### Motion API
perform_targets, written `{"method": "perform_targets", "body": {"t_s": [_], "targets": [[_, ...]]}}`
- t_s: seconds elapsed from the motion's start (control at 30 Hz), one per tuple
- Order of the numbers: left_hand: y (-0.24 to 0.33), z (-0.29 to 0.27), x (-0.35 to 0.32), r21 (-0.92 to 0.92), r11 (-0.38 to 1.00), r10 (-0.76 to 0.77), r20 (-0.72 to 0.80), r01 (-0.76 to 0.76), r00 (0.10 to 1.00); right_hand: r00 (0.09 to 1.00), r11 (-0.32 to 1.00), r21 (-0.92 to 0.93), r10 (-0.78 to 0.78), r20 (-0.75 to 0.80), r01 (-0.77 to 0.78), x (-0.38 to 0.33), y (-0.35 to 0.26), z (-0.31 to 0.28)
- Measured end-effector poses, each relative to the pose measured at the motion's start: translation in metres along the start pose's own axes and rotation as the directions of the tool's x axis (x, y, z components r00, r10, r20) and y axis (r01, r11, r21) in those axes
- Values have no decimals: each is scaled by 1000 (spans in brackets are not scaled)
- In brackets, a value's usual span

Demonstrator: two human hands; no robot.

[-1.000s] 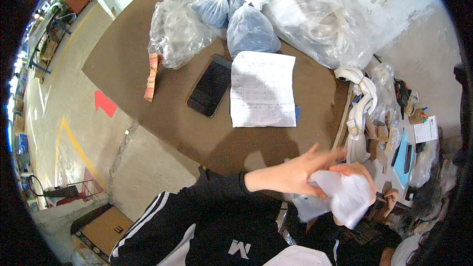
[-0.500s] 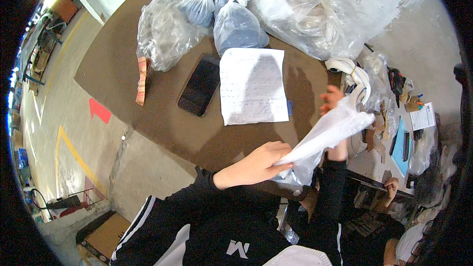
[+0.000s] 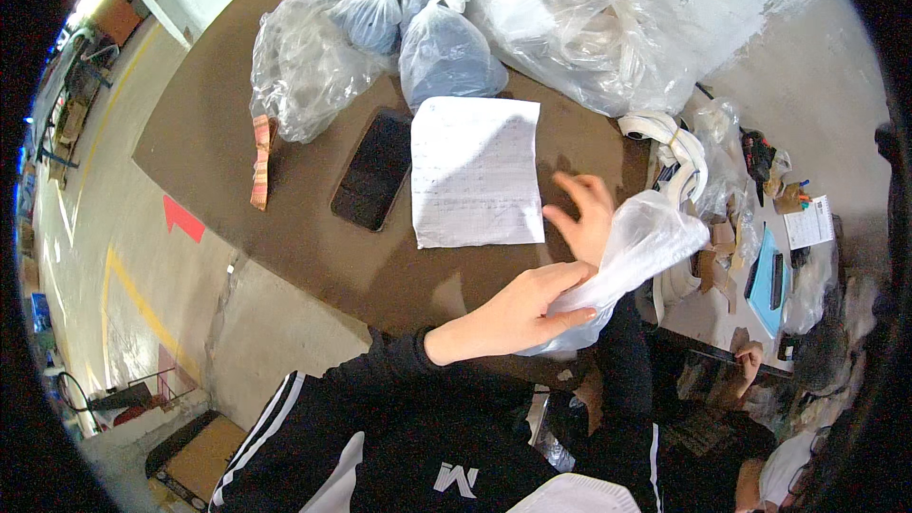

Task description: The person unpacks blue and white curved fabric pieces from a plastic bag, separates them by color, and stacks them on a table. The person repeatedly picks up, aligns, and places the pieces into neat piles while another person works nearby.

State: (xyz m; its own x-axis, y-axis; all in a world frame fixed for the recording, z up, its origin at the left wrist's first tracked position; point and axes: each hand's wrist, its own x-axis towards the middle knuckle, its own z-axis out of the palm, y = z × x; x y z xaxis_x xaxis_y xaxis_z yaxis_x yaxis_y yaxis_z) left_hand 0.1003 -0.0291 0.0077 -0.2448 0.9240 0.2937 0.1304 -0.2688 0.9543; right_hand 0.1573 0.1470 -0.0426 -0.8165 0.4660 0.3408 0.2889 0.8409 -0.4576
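Observation:
My left hand [image 3: 518, 309] is closed on the gathered neck of a clear plastic bag [image 3: 651, 237], whose loose top fans out to the right. The bag's lower part bulges below my fingers, and its contents are mostly hidden. Behind the bag, my right hand [image 3: 587, 214] reaches over the brown table [image 3: 313, 256] with fingers spread and curved. Its fingertips are close to the right edge of a handwritten sheet of paper [image 3: 477, 171]. Left of the sheet lies a black smartphone [image 3: 372, 171].
Several filled plastic bags [image 3: 451, 52] crowd the table's far side. A reddish patterned strip [image 3: 260, 163] lies at left. White rolled bands [image 3: 684, 157] hang by the right edge. Beyond, a second table carries a blue folder [image 3: 768, 280]; another person's hand [image 3: 749, 361] rests near it.
My right hand has moved left, toward the sheet's right edge. The bag's top has swung more upright. A small blue piece seen beside the sheet earlier no longer shows.

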Motion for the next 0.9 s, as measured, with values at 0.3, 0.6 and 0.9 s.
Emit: {"method": "perform_targets", "body": {"t_s": [0.3, 0.6, 0.9], "targets": [[28, -18, 58, -484, 875, 21, 34, -2, 999, 994, 935, 347, 43, 98, -74, 3, -17, -72], [37, -44, 77, 0, 958, 280, 194, -286, 940, 950, 608, 794, 235, -208, 23, 0, -77, -182], [38, -38, 55, -262, 948, 204, 62, -181, 977, 970, 877, 439, 105, 221, -195, -18, -103, -155]]}}
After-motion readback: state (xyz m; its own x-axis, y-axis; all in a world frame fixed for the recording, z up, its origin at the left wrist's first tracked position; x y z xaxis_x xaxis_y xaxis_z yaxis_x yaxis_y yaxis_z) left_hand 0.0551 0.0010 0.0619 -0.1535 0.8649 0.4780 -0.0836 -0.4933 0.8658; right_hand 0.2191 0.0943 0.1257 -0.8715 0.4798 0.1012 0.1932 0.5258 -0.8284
